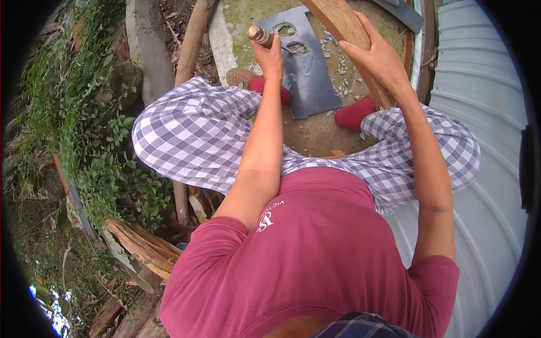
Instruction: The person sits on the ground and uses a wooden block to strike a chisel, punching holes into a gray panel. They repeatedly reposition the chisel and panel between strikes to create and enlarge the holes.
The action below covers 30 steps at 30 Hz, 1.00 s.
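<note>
My left hand (269,58) is closed around the wooden handle of a chisel (261,36), whose ringed butt end sticks up past my fingers. Its blade points toward the sheet and is hard to make out. Below it on the ground lies a dark grey flat sheet (311,84) with two ragged holes, the nearer one beside the chisel. My right hand (378,59) grips a long, thick piece of wood (338,21), thumb on its upper face and fingers over the far edge. The wood slants from the top of the view down beside my right foot.
Pale broken chips (345,84) are scattered around the sheet. My red-covered feet (354,115) flank it. Ribbed metal sheeting (479,107) runs along the right. Logs (193,42), split wood (143,245) and leafy plants (112,135) fill the left. Another dark piece (403,12) lies at the top right.
</note>
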Motion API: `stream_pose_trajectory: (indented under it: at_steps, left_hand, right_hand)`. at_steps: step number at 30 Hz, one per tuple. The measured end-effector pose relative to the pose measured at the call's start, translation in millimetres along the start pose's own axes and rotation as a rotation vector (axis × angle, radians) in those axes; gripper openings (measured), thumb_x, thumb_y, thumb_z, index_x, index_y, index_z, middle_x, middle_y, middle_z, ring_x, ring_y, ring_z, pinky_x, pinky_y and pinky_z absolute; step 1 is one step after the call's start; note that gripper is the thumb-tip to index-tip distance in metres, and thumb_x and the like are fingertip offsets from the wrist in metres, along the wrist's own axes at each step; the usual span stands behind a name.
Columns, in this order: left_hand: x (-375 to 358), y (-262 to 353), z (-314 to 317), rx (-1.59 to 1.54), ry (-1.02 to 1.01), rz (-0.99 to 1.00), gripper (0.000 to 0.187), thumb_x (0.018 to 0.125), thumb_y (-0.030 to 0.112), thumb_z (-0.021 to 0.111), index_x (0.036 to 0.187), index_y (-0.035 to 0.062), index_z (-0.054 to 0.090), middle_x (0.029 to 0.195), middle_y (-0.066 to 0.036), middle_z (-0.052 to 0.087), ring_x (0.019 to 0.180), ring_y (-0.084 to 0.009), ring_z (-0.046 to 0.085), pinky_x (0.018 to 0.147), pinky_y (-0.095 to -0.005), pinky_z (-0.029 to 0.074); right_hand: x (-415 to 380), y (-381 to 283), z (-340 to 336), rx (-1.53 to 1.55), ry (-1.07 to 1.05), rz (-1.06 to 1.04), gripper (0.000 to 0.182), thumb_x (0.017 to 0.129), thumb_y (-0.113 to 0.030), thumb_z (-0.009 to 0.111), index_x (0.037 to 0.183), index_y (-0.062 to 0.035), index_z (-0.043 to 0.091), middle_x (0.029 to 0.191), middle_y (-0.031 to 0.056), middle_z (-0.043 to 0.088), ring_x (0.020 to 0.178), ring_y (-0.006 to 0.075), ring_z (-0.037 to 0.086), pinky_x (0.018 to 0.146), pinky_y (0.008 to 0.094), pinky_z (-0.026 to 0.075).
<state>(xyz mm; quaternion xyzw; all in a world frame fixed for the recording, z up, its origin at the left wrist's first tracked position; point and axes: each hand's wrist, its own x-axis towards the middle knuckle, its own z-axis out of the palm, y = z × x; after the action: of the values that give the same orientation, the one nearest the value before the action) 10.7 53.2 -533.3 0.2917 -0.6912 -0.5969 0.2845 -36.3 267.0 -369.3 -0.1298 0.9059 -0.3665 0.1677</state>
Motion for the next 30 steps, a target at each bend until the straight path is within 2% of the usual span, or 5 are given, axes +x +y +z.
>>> stream_pose_trajectory:
  at_steps: [15, 20, 23, 25, 30]
  left_hand:
    - [6, -10, 6, -0.041, -0.018, 0.020, 0.030, 0.080, 0.013, 0.068, 0.102, 0.0015, 0.051, 0.091, -0.007, 0.064, 0.082, -0.0154, 0.060, 0.077, -0.0298, 0.047]
    - [23, -29, 14, 0.071, -0.202, 0.052, 0.040, 0.075, 0.014, 0.069, 0.107, 0.0018, 0.049, 0.092, -0.015, 0.065, 0.084, -0.0255, 0.064, 0.076, -0.0360, 0.049]
    - [28, -26, 19, 0.157, -0.220, 0.058, 0.044, 0.073, 0.018, 0.069, 0.109, 0.0010, 0.047, 0.092, -0.019, 0.064, 0.086, -0.0338, 0.064, 0.077, -0.0406, 0.049]
    - [30, -26, 20, 0.189, -0.133, 0.095, 0.048, 0.073, 0.017, 0.068, 0.111, -0.0001, 0.045, 0.092, -0.020, 0.064, 0.086, -0.0361, 0.063, 0.077, -0.0422, 0.048]
    - [25, -10, 17, 0.228, 0.006, 0.018, 0.048, 0.074, 0.015, 0.068, 0.112, -0.0015, 0.043, 0.095, -0.024, 0.063, 0.090, -0.0386, 0.061, 0.078, -0.0433, 0.047]
  right_hand:
    - [2, -2, 6, -0.031, -0.072, 0.035, 0.082, 0.070, -0.056, 0.061, 0.141, -0.0227, 0.036, 0.108, 0.0196, 0.062, 0.093, 0.0289, 0.063, 0.082, 0.0394, 0.047]
    - [10, -24, 1, -0.058, -0.063, -0.029, 0.082, 0.071, -0.055, 0.061, 0.141, -0.0196, 0.036, 0.110, 0.0189, 0.061, 0.095, 0.0265, 0.062, 0.083, 0.0373, 0.047]
    - [24, -67, -19, -0.078, -0.099, -0.016, 0.087, 0.071, -0.047, 0.062, 0.140, -0.0043, 0.031, 0.123, 0.0284, 0.052, 0.112, 0.0365, 0.053, 0.095, 0.0386, 0.041]
    - [38, -87, -24, -0.064, -0.035, -0.172, 0.089, 0.071, -0.048, 0.062, 0.140, -0.0024, 0.030, 0.123, 0.0292, 0.051, 0.111, 0.0371, 0.054, 0.094, 0.0391, 0.041]
    - [43, -123, -31, -0.059, -0.083, -0.172, 0.087, 0.072, -0.048, 0.062, 0.140, -0.0041, 0.033, 0.125, 0.0272, 0.050, 0.112, 0.0360, 0.053, 0.095, 0.0384, 0.040]
